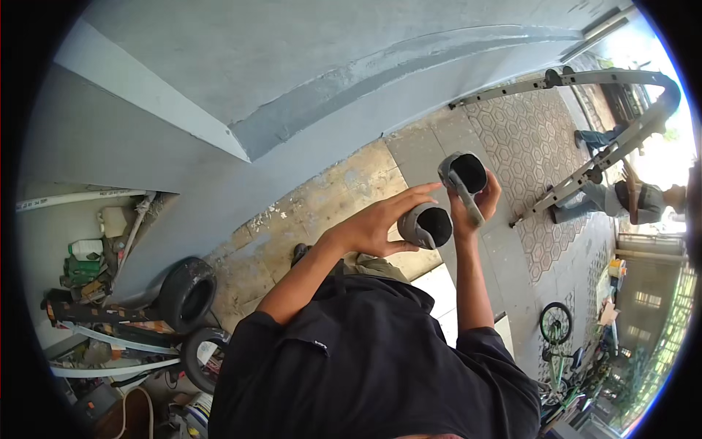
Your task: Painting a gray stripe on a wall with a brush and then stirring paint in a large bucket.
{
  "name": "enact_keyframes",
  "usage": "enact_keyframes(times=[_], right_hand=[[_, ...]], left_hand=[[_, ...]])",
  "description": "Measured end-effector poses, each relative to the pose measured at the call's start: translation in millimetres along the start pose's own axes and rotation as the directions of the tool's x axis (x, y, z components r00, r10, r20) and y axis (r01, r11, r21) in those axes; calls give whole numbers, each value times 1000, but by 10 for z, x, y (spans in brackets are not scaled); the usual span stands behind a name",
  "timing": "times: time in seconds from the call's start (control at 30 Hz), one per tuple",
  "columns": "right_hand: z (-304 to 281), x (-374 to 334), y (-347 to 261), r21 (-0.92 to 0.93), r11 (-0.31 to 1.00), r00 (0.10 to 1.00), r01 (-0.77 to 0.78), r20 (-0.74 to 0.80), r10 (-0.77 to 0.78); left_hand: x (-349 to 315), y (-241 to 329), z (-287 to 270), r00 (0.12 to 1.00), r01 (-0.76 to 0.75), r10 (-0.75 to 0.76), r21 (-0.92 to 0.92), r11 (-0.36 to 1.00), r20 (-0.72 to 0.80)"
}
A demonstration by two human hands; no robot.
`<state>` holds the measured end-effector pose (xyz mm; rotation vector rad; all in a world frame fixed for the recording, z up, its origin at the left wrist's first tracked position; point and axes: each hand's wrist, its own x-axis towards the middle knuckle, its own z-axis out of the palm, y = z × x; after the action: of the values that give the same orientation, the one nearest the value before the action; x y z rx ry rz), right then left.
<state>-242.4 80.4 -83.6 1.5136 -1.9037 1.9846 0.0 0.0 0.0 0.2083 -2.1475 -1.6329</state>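
Two grey, round cup-like containers with dark openings are held in front of my body. My left hand (369,225) is wrapped round the side of the nearer grey container (415,228), thumb below and fingers above. My right hand (462,218) grips the farther grey container (447,170), with fingers showing on its right side. A long, narrow grey piece (465,196) runs from this container's rim down across my right hand. I cannot tell whether it is a handle or a separate tool. What is inside both containers is too dark to make out.
A grey wall (329,154) with a rough band runs ahead. At right stands a ladder (570,192), with another person (621,201) beside it. A bicycle (557,325) is at lower right. Tyres (189,294), white pipes (80,197) and clutter lie at left.
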Motion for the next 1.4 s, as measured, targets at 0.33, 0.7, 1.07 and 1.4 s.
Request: enact_keyframes(times=[0.33, 0.7, 1.07, 1.4], right_hand=[[-661, 680, 563, 10, 993, 988, -121, -99, 121], [-1045, 1627, 1072, 28, 988, 934, -151, -324, 152], [-1131, 2224, 1633, -87, 989, 897, -118, -437, 69], [-920, 2470, 2327, -99, 961, 902, -258, -382, 203]], left_hand=[[827, -220, 215, 998, -55, 56, 50, 997, -11], [852, -981, -334, 941, 108, -94, 23, 994, -324], [1598, -1356, -1097, 929, 156, -104, 123, 980, -355], [2060, -1721, -1487, 864, 236, -101, 221, 946, -493]])
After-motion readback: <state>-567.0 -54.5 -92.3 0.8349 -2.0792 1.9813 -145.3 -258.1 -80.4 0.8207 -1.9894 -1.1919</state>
